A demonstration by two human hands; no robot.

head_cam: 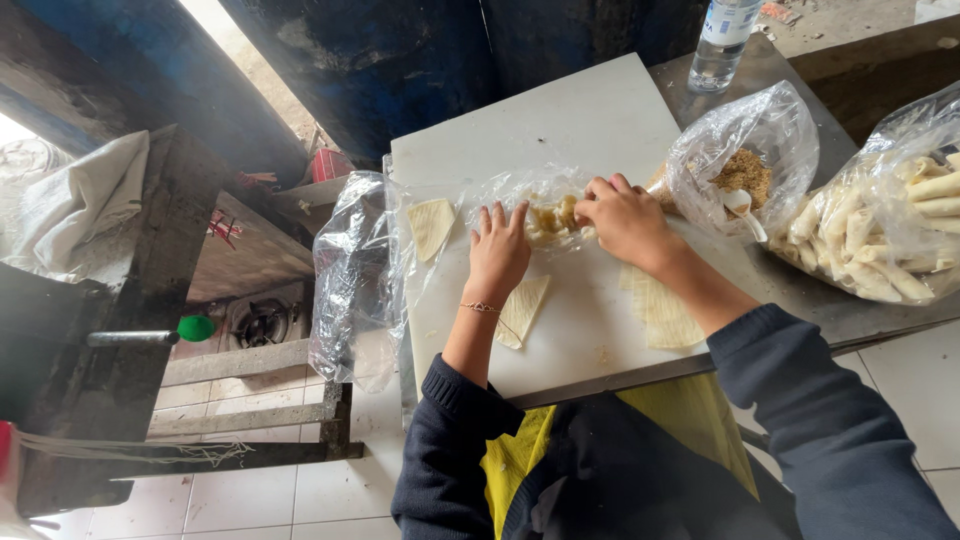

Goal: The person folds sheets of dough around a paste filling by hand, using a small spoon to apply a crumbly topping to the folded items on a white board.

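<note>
Two plastic bags [745, 130] [890, 220] hold crumbly filling and rolled pastries.

head cam | looks steeply down - close over white board [560, 130]

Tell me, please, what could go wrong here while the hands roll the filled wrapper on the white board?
1. The filling sits loose between the left hand and right hand; it may spill out at the ends.
2. The open bag of filling leans beside the right hand, so a knock might tip it.
3. The plastic sheet hangs over the board's edge and could slide off.
</note>
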